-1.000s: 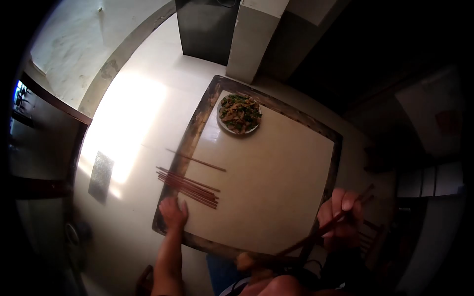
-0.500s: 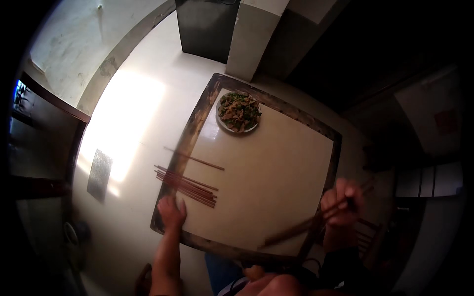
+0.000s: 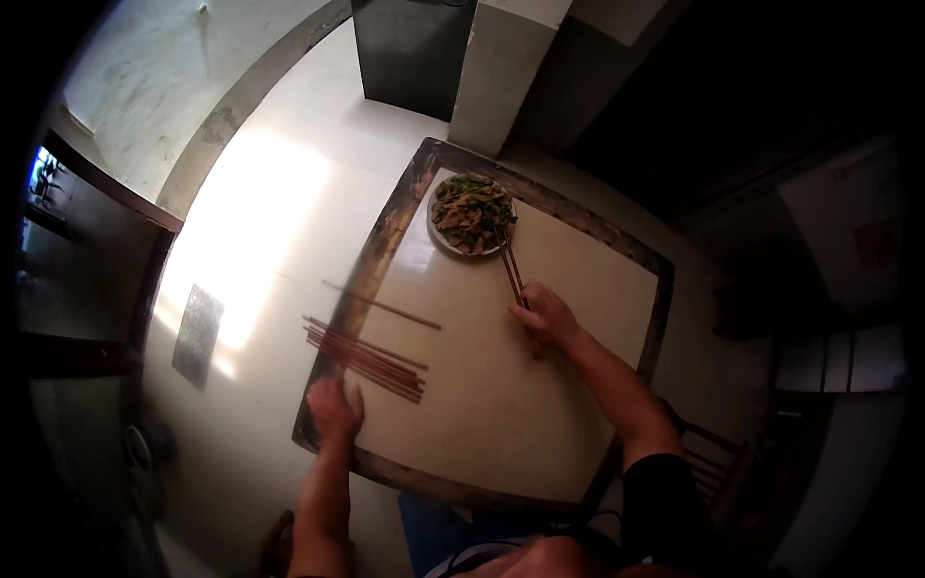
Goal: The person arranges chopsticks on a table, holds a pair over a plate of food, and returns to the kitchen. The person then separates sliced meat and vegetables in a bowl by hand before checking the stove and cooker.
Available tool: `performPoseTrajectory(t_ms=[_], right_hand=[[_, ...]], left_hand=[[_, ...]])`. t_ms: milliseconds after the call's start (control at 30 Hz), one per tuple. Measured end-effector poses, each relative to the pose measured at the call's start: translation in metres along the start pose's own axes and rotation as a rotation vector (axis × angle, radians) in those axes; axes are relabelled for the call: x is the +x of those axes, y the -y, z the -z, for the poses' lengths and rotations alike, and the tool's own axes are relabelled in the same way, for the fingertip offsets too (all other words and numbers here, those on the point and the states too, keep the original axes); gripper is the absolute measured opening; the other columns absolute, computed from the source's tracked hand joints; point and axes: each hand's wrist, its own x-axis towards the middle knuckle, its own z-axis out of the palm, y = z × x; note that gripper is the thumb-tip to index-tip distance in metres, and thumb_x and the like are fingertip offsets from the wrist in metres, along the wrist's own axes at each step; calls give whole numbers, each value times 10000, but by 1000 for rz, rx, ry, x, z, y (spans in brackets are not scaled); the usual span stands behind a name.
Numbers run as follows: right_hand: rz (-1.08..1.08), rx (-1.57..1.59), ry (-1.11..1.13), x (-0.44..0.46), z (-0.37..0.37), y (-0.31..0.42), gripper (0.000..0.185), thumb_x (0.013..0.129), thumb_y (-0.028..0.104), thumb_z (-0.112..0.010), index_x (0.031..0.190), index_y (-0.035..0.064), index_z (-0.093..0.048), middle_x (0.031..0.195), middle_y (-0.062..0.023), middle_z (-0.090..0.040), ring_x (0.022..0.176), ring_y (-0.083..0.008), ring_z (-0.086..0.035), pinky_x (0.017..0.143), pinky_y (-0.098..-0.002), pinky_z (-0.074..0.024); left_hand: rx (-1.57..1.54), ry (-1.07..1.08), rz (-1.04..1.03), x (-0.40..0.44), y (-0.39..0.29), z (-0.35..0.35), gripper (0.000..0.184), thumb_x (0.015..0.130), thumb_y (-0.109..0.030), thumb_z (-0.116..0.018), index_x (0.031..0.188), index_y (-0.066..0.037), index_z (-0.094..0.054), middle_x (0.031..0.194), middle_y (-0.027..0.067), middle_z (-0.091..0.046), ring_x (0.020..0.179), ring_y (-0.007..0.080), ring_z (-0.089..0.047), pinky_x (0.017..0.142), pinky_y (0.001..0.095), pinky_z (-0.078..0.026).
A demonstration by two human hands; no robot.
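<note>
A pair of chopsticks [image 3: 514,272] is gripped in my right hand [image 3: 546,316], closed round them over the middle of the table. Their tips touch the right front side of the food [image 3: 472,207], a mix of green pieces and brownish slices on a round plate [image 3: 438,240]. Holding nothing, my left hand [image 3: 334,410] rests on the table's left edge, thumb apart from the fingers; the fingertips are hard to make out. Just beyond it lies a bundle of several reddish-brown chopsticks [image 3: 371,361], jutting over the edge. One single chopstick [image 3: 395,310] lies apart, farther back.
The table [image 3: 501,405] has a pale top and a dark, worn wooden frame [image 3: 385,212]. A pillar [image 3: 501,77] and a dark panel [image 3: 412,58] stand behind it. A wooden chair [image 3: 708,458] is at the right, and sunlight falls on the floor [image 3: 255,231] to the left.
My right hand has swung from the table's right edge to its middle, bringing the chopstick tips from the near side up to the food. My left hand stays in place.
</note>
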Motion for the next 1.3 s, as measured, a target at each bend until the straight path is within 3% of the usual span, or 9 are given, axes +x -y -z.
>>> performPoseTrajectory(t_ms=[100,367,600,700,900,967,1100,1167,1300], right_hand=[[-149,197,167,-4,-14,-11,182,742,113,-556,912,56,-522,884,-114,-469,827,-295,-497,690,-353,-434],[-157,103,127,-7,-10,5,230,738,101,-531,963,54,-523,979,-154,-464,896,-319,-476,764,-374,-409],[-640,21,110,-141,47,144,240,747,87,-513,973,8,-511,1017,-179,-441,914,-332,-487,782,-379,-426],[-899,160,239,-195,82,238,179,745,82,-509,908,10,-530,954,-180,-473,847,-328,-501,723,-361,-442],[-953,218,260,-254,72,324,162,728,105,-527,861,25,-572,863,-150,-524,808,-308,-514,698,-372,-437],[-722,438,566,-263,53,344,222,771,209,-517,907,45,-578,928,-162,-537,845,-286,-530,686,-357,-437],[-778,1019,925,-152,106,398,255,752,192,-485,945,61,-586,916,-169,-573,859,-314,-545,758,-393,-431],[-662,933,966,-135,91,423,258,751,197,-483,943,60,-587,915,-170,-574,858,-313,-547,758,-392,-432],[-508,702,1053,-94,46,457,263,751,206,-479,938,58,-590,913,-172,-577,858,-312,-550,756,-390,-433]], left_hand=[[8,5,0,-1,-1,0,264,693,-214,-563,870,-46,-461,852,154,-447,833,320,-427,730,418,-337],[-13,38,41,-15,27,-32,247,710,-216,-553,870,-50,-466,834,137,-451,822,308,-431,725,411,-337],[-14,-14,-44,-11,3,16,267,711,-243,-566,867,-47,-474,832,127,-462,821,297,-436,713,401,-335],[-119,-92,-33,-26,37,-30,281,716,-248,-565,884,-43,-471,831,132,-460,823,299,-436,715,397,-335],[-307,-192,-70,-115,69,-10,326,719,-175,-581,947,18,-449,878,177,-458,848,338,-441,736,407,-357],[-420,-49,155,-168,62,48,343,718,-172,-591,959,30,-454,854,168,-447,806,319,-444,719,392,-364],[-271,172,482,-332,133,85,403,753,-177,-568,1056,38,-410,979,195,-426,910,331,-460,775,379,-393],[-154,121,786,-441,202,58,462,750,-230,-580,1099,11,-399,1104,208,-401,1015,338,-425,839,401,-371],[-175,483,1117,-543,302,101,492,756,-275,-571,1131,-13,-390,1157,194,-394,1068,320,-395,882,390,-346]])
